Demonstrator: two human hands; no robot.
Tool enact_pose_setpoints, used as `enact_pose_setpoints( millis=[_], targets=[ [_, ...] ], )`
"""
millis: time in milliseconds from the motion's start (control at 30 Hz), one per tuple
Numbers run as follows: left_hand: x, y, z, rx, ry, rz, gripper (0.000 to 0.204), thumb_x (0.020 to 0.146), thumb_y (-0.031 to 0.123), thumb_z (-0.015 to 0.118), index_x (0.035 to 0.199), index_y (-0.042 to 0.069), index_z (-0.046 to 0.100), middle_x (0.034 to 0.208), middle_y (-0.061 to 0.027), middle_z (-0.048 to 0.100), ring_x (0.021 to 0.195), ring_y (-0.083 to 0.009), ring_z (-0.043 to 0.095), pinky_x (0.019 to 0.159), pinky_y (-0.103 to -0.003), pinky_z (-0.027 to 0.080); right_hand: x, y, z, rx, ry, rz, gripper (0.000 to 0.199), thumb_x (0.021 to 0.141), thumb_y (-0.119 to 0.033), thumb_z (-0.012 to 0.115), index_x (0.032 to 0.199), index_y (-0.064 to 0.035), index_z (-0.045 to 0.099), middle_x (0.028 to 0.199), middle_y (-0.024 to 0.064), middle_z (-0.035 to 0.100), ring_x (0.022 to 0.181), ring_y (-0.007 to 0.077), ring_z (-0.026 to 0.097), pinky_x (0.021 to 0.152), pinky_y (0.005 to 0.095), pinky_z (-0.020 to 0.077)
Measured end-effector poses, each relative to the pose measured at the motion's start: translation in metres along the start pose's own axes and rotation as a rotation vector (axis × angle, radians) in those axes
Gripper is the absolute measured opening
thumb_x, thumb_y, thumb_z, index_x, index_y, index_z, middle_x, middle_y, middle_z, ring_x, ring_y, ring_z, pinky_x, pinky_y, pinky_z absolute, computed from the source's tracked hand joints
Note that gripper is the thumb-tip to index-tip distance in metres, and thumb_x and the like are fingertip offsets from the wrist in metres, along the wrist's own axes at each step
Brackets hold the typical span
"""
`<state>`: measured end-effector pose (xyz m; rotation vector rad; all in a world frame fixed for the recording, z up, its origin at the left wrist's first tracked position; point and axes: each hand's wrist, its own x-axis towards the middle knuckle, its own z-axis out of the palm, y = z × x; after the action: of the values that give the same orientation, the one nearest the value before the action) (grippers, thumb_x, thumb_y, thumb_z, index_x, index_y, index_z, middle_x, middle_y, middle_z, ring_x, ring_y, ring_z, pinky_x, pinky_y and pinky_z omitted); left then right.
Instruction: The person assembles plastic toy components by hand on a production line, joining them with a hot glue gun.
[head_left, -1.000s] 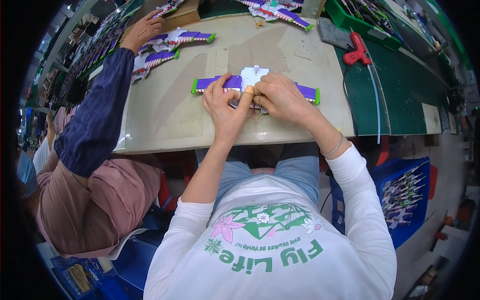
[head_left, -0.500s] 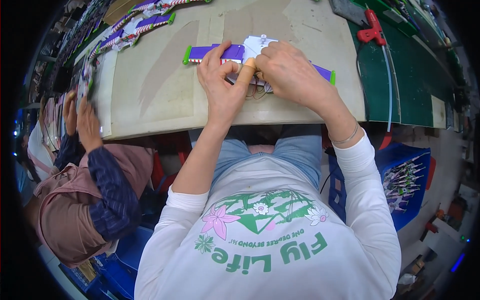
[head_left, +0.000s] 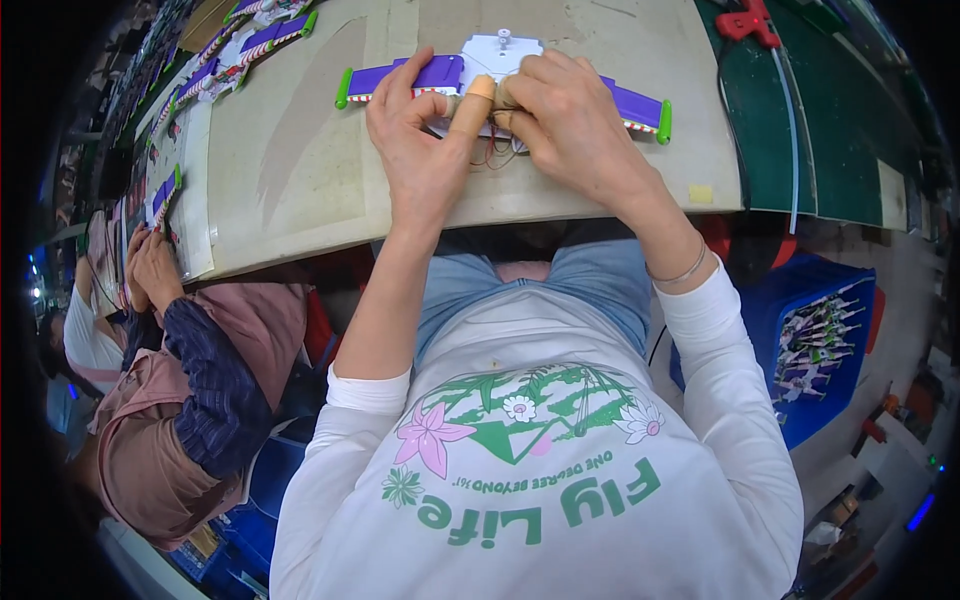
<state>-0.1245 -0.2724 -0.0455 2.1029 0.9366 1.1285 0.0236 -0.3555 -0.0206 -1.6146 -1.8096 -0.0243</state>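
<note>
A toy wing set (head_left: 433,75) lies on the table before me, with a white middle, purple wings, green tips and red-and-white striped edges. My left hand (head_left: 422,150) rests over its left wing, fingers curled against it, and a tan cover sits on the thumb. My right hand (head_left: 580,125) is closed at the near side of the white middle, thumb and forefinger pinched on thin wires. Below the fingertips, loops of these red and dark wires (head_left: 490,157) hang out. My fingers hide where the wires meet the toy.
Similar wing sets (head_left: 262,40) lie at the far left. A co-worker's hands (head_left: 152,268) are beside another wing piece (head_left: 163,197). At the right are a red glue gun (head_left: 748,24) on a green mat (head_left: 850,120) and a blue crate (head_left: 828,395) of small parts.
The wing set and my hands appear higher and slightly left, as the whole view has shifted. My grip looks much the same. The co-worker's hands have drawn together, below a wing piece.
</note>
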Motion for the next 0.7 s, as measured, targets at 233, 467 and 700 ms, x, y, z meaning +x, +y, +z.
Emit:
enact_pose_setpoints(
  millis=[233, 467, 700],
  targets=[
    [-0.003, 0.005, -0.002, -0.082, -0.047, -0.062, 0.032, 0.077, 0.019, 0.075, 0.060, 0.001, 0.055, 0.140, -0.0163, 0.052, 0.132, -0.0329, 0.035, 0.110, -0.044, 0.026, 0.006, -0.009, -0.001, -0.200, 0.011, -0.109, 0.013, 0.059, -0.004, 0.074, 0.071, -0.0041, 0.068, 0.073, 0.0103, 0.063, 0.082, 0.0249, 0.061, 0.077, 0.0366, 0.0420],
    [0.000, 0.003, 0.002, -0.078, -0.049, -0.053, 0.033, 0.078, 0.020, 0.075, 0.060, 0.001, 0.055, 0.138, -0.0168, 0.054, 0.133, -0.0333, 0.035, 0.109, -0.044, 0.027, 0.004, -0.019, -0.001, -0.234, 0.014, 0.057, 0.015, 0.057, -0.005, 0.076, 0.070, -0.0031, 0.068, 0.072, 0.0105, 0.064, 0.079, 0.0253, 0.062, 0.078, 0.0368, 0.0416],
    [0.000, 0.004, -0.002, -0.139, -0.094, -0.081, 0.030, 0.078, 0.018, 0.076, 0.060, 0.002, 0.056, 0.141, -0.0170, 0.052, 0.135, -0.0322, 0.034, 0.110, -0.043, 0.027, 0.006, -0.001, -0.009, -0.177, -0.023, -0.170, 0.020, 0.059, -0.002, 0.073, 0.078, -0.0026, 0.067, 0.079, 0.0109, 0.064, 0.086, 0.0248, 0.061, 0.079, 0.0365, 0.0415]
  ],
)
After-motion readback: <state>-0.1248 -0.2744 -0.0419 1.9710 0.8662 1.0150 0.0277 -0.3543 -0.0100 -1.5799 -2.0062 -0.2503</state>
